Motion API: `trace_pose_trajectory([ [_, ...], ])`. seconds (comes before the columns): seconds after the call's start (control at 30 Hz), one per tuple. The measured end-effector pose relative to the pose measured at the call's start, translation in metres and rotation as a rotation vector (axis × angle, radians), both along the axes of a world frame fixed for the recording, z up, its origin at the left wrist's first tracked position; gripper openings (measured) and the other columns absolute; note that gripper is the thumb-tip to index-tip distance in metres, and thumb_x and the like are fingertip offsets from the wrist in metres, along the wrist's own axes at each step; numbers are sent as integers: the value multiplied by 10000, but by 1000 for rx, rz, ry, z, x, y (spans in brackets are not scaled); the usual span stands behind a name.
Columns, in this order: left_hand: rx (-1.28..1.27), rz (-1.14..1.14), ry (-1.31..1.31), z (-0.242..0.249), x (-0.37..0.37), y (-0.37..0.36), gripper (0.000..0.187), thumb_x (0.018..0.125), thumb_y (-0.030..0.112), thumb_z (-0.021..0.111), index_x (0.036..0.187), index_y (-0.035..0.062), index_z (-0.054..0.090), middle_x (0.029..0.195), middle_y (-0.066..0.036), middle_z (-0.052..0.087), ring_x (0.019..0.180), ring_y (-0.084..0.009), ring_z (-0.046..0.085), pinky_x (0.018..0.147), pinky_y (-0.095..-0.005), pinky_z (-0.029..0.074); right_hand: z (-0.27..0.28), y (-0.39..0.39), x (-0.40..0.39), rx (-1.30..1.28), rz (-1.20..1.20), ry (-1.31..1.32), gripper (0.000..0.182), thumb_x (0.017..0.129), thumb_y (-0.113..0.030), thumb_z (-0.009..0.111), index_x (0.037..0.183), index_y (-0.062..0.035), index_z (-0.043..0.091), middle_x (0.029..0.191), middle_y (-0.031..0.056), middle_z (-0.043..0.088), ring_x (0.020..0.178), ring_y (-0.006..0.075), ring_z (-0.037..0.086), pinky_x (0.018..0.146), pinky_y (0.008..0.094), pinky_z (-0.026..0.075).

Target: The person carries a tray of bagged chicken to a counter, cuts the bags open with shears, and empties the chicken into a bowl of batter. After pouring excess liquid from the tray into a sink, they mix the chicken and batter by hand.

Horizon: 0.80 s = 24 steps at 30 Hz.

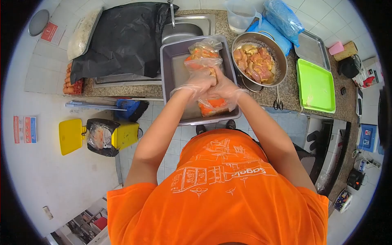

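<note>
My left hand [197,81] and my right hand [225,85], both in clear plastic gloves, meet over a grey plastic tub [164,73]. Their fingers are closed together on a clear plastic bag [204,55] with orange and yellowish contents, which stretches away from me. Below the hands, nearer my body, lies another clear package [213,107] with a bright orange part. Whether it joins the bag above is hidden by my hands. Right of the tub, a metal pot [281,67] holds raw, yellowish marinated chicken pieces [255,63].
A sink [188,30] lies behind the tub, with black plastic sheeting [122,38] to its left. Scissors [278,100] rest at the counter edge by a green tray [316,85]. A clear jug [241,16] and blue bags [283,20] stand behind. A yellow bin [124,135] stands lower left.
</note>
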<state>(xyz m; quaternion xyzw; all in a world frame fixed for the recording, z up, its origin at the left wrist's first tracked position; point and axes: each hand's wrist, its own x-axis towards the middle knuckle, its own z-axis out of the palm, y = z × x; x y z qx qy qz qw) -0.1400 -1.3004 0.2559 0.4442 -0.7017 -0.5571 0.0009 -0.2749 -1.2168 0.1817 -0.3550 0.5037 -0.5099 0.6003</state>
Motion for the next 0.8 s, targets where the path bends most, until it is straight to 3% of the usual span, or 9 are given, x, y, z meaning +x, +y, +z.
trace_pose_trajectory([
  [0.07,178,87,43,19,2,5,382,882,122,589,1245,29,663,1104,-87,702,982,-176,642,856,-299,498,-7,-4,4,14,-71,49,870,758,104,734,1533,-170,450,1206,62,669,916,137,655,682,280,539],
  [0.2,259,280,318,-16,25,-6,331,909,128,600,1229,54,636,1054,-88,696,993,-191,649,889,-306,505,-2,-9,-8,124,-228,116,577,753,75,757,1288,-81,608,1058,34,692,891,138,672,651,274,569],
  [0.27,232,365,477,4,38,1,301,918,148,636,1211,78,633,1045,-100,697,1012,-197,653,899,-318,515,42,0,-15,66,-293,100,466,775,60,752,1207,-80,652,1001,27,703,820,125,670,587,264,551],
  [0.37,-209,253,175,-21,50,-6,561,874,284,740,1378,94,581,1208,-174,693,1094,-256,669,908,-384,541,89,11,-50,-11,-371,-20,430,817,71,696,1226,-56,660,1015,66,724,761,139,680,605,286,545],
  [0.47,-602,39,-192,-32,42,21,606,871,353,794,1401,126,607,1345,-247,620,1194,-353,653,952,-425,549,126,19,-94,-51,-518,-30,495,821,44,720,1290,-84,630,1034,73,731,752,121,669,612,262,530],
  [0.53,-366,36,-171,-66,39,21,654,853,361,816,1431,143,599,1374,-266,603,1240,-398,635,1017,-458,527,125,22,-132,-107,-618,218,465,821,-2,739,1271,-66,641,1072,110,742,842,212,718,716,343,567],
  [0.63,-248,44,-161,-95,36,21,671,857,345,805,1450,133,574,1330,-244,653,1218,-375,656,1037,-455,515,83,30,-174,-120,-474,1399,445,865,-66,680,1303,-18,624,1107,167,728,922,313,721,843,436,577],
  [0.73,-424,49,-167,-81,32,27,653,875,349,781,1437,90,572,1343,-278,623,1206,-409,651,1024,-477,516,132,26,-99,-157,-389,1349,440,885,-87,665,1320,-41,623,1160,201,716,1044,372,698,954,481,538],
  [0.8,-519,-7,-301,-77,35,24,728,902,286,718,1567,163,447,1340,-255,653,1200,-409,653,1038,-475,506,100,2,-61,-198,18,1221,373,907,-135,652,1255,2,636,1134,233,720,1074,388,694,963,470,544],
])
